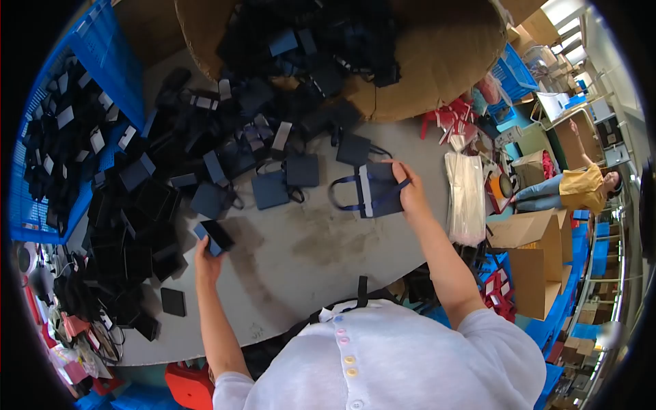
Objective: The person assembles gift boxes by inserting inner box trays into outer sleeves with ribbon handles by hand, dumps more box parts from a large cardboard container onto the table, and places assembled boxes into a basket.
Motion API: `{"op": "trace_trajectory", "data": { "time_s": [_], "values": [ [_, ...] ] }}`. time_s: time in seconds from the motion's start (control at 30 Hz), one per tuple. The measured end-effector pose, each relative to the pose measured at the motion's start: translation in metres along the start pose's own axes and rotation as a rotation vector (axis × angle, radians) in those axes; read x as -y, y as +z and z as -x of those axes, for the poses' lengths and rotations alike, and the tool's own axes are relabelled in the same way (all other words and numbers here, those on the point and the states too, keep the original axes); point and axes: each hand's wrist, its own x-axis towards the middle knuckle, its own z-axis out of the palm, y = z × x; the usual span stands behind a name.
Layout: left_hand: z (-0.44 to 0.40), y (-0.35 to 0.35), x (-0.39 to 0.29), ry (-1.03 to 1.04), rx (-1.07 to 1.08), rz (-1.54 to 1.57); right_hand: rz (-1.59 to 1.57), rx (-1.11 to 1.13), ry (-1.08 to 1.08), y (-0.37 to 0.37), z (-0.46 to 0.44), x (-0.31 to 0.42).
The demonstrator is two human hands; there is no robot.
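Note:
My left hand (207, 256) grips a small dark blue box (215, 236) over the left part of the grey table. On the right, my right hand (411, 193) holds a dark blue bag (384, 191) by its side edge; the bag has ribbon handles and a pale strip across it. Between the hands and farther back lie more small blue bags, one (270, 190) with a ribbon loop, another (302, 170) beside it. A flat black piece (173, 301) rests below and left of my left hand.
Dark boxes (123, 253) are heaped at the left beside a blue crate (113, 65) full of them. An open cardboard carton (437, 75) with dark items stands at the back. Clear plastic sleeves (465, 198) lie at the right edge. A person (581, 188) is farther right.

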Motion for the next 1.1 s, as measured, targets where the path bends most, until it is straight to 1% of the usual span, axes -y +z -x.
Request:
{"op": "trace_trajectory", "data": {
  "time_s": [0.03, 0.07, 0.1, 0.13, 0.17, 0.2, 0.23, 0.3, 0.33, 0.4, 0.43, 0.47, 0.5, 0.53, 0.57, 0.6, 0.63, 0.67, 0.7, 0.73, 0.77, 0.83, 0.87, 0.9, 0.93, 0.97, 1.0, 1.03, 1.1],
  "values": [
    [0.015, 0.004, 0.011, -0.135, 0.195, 0.152, 0.058, -0.031, 0.006, -0.006, 0.0, -0.003],
    [0.031, 0.006, 0.024, -0.164, 0.17, 0.106, 0.107, -0.036, 0.015, -0.005, -0.002, -0.008],
    [0.033, -0.011, 0.042, -0.247, 0.068, 0.012, 0.071, 0.017, 0.029, -0.005, -0.002, -0.009],
    [0.039, -0.018, 0.055, -0.173, -0.095, -0.177, 0.08, 0.025, 0.019, -0.006, -0.004, -0.016],
    [0.049, -0.01, 0.052, -0.144, -0.273, -0.401, 0.008, 0.072, 0.036, -0.001, 0.0, -0.012],
    [0.055, -0.012, 0.055, -0.043, -0.386, -0.413, 0.03, 0.086, 0.012, 0.002, 0.001, -0.015],
    [0.064, -0.02, 0.062, -0.042, -0.416, -0.407, 0.028, 0.112, 0.028, 0.006, 0.003, -0.017],
    [0.07, -0.022, 0.075, 0.545, -0.55, -1.272, 0.038, 0.116, 0.021, 0.007, 0.008, -0.017],
    [0.08, -0.001, 0.078, 0.552, -0.547, -1.272, 0.036, 0.113, 0.015, 0.007, 0.011, -0.019],
    [0.109, 0.062, 0.087, 0.615, -0.278, -1.668, 0.076, 0.123, -0.038, 0.006, 0.015, -0.026],
    [0.11, 0.064, 0.092, 0.42, -0.149, -1.782, 0.207, 0.12, -0.097, 0.006, 0.017, -0.028],
    [0.097, 0.041, 0.112, 0.504, -0.055, -1.782, 0.257, 0.073, -0.112, 0.007, 0.021, -0.027],
    [0.091, 0.045, 0.116, 0.538, -0.083, -1.807, 0.24, 0.083, -0.203, 0.006, 0.022, -0.025],
    [0.079, 0.034, 0.124, 0.645, -0.112, -1.783, 0.251, 0.045, -0.237, 0.008, 0.03, -0.016],
    [0.072, 0.03, 0.128, 0.682, -0.134, -1.682, 0.298, -0.004, -0.255, 0.003, 0.029, -0.02],
    [0.069, 0.035, 0.126, 0.623, -0.187, -1.682, 0.223, -0.023, -0.193, -0.001, 0.034, -0.014],
    [0.06, 0.033, 0.123, 0.644, -0.178, -1.658, 0.238, -0.038, -0.242, -0.009, 0.033, -0.022],
    [0.054, 0.032, 0.123, 0.704, -0.176, -1.561, 0.268, -0.11, -0.251, -0.016, 0.038, -0.017],
    [0.044, 0.034, 0.122, 0.762, -0.103, -1.395, 0.283, -0.126, -0.238, -0.026, 0.04, -0.021],
    [0.054, 0.07, 0.11, 0.676, -0.068, -1.339, 0.256, -0.133, -0.226, -0.034, 0.042, -0.026],
    [0.068, 0.102, 0.088, 0.695, -0.024, -1.339, 0.305, -0.147, -0.188, -0.032, 0.049, -0.025],
    [0.095, 0.175, 0.065, 0.755, 0.172, -1.274, 0.343, -0.137, -0.059, -0.042, 0.062, -0.024],
    [0.115, 0.214, 0.054, 0.772, 0.248, -1.235, 0.335, -0.146, -0.067, -0.042, 0.068, -0.023],
    [0.131, 0.244, 0.048, 0.782, 0.252, -1.237, 0.402, -0.116, -0.047, -0.042, 0.073, -0.021],
    [0.145, 0.269, 0.043, 0.812, 0.313, -1.267, 0.468, -0.081, -0.025, -0.042, 0.076, -0.021],
    [0.152, 0.288, 0.04, 0.84, 0.371, -1.298, 0.464, -0.078, -0.032, -0.042, 0.077, -0.02],
    [0.152, 0.298, 0.037, 0.775, 0.443, -1.276, 0.469, -0.079, -0.06, -0.042, 0.077, -0.02],
    [0.151, 0.305, 0.036, 0.781, 0.436, -1.28, 0.471, -0.077, -0.085, -0.041, 0.08, -0.015],
    [0.149, 0.309, 0.037, 0.817, 0.529, -1.278, 0.471, -0.123, -0.142, -0.048, 0.085, -0.001]
  ]
}}
